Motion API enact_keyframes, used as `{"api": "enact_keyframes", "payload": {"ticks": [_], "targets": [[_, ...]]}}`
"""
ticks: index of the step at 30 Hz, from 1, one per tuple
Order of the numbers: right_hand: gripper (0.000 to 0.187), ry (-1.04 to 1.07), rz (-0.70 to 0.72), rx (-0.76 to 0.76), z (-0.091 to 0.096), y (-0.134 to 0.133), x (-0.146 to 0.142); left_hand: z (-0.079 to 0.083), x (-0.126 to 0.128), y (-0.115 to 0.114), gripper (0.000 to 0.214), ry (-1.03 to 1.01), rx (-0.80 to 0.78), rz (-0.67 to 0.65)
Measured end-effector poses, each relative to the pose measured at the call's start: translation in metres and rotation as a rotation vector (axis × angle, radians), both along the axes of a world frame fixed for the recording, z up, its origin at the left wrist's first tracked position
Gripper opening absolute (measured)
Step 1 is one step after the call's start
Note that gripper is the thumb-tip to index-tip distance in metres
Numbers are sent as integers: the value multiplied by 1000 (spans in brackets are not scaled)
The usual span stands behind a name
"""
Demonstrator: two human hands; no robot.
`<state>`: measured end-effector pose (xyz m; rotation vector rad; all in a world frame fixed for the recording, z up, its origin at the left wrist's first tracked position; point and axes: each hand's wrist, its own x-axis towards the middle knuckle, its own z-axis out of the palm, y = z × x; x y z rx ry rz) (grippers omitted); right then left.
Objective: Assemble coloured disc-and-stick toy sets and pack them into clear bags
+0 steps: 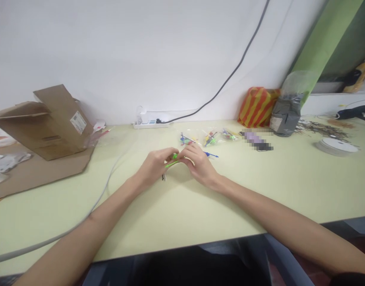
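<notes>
Near the middle of the table, my left hand [157,163] and my right hand [197,162] meet with fingers closed around a small bright green plastic piece [171,163]. A thin pointed end of it sticks out to the left. My fingers hide the rest, so its kind is not clear. Under my left hand a small black and white bit [164,177] shows. Just past my right hand lies a blue arrow-shaped plastic piece [212,155]. Behind the hands are clear bags of coloured plastic pieces [210,138], in blue, red, yellow and green.
A cardboard box [55,131] stands at the left; a grey cable [106,184] crosses the table beside my left arm. By the wall lies a power strip [151,124]. At the right are a phone [256,141], a striped bag [256,107], a grey bag [286,115] and a white spool [337,146].
</notes>
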<state>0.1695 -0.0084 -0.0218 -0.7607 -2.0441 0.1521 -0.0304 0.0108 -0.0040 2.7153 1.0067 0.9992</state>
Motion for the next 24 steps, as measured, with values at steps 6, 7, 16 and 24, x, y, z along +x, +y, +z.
{"api": "enact_keyframes", "payload": {"ticks": [6, 7, 16, 24], "targets": [[8, 153, -3, -27, 1, -2, 2, 0, 3, -2, 18, -70, 13, -51], [7, 168, -19, -36, 2, -2, 2, 0, 3, -3, 19, -78, 12, -49], [14, 190, -126, -110, 2, 2, 6, 0, 3, -3, 22, -50, 56, -91], [12, 128, -91, -81, 0, -1, 2, 3, 6, -4, 20, -21, 76, -59]]}}
